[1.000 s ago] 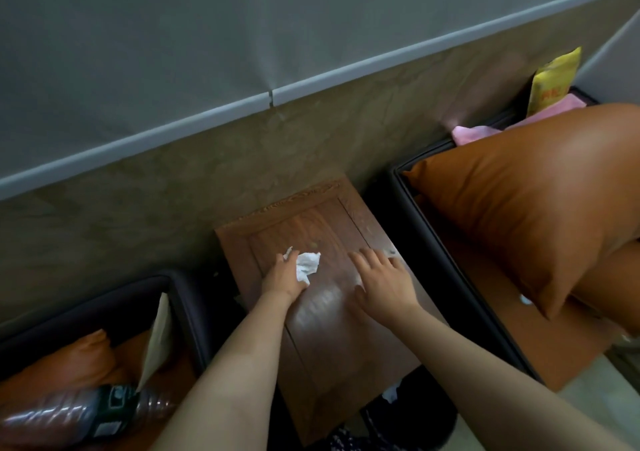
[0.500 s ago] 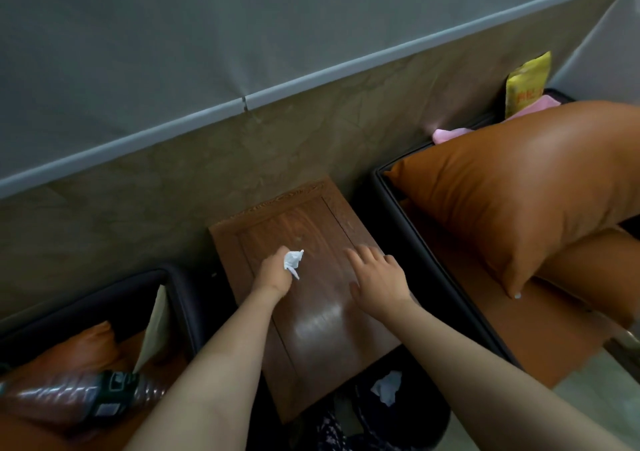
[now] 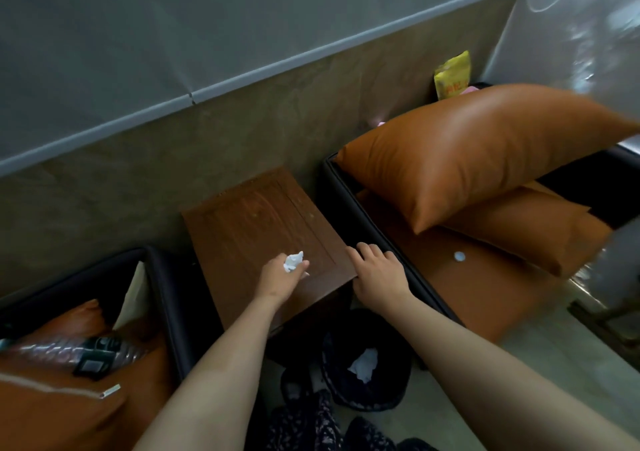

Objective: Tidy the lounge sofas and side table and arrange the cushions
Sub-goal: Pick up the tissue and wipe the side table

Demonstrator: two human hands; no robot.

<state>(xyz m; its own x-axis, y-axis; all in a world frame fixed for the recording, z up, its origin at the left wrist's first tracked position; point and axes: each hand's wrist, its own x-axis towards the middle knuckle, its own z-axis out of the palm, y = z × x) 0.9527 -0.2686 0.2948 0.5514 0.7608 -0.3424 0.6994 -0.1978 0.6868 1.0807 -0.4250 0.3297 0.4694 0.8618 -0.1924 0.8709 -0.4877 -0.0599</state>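
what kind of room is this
Likely a lounge or waiting area: a left sofa and right sofa with orange cushions flank a small wooden side table by the wall, with a waste bin on the floor.

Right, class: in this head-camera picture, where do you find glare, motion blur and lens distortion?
Head view: soft glare sheens the big orange cushion; the plastic bottle at lower left is smeared by blur; the wall trim slants and bows slightly, a wide-angle effect; the top right corner is washed with hazy streaks.
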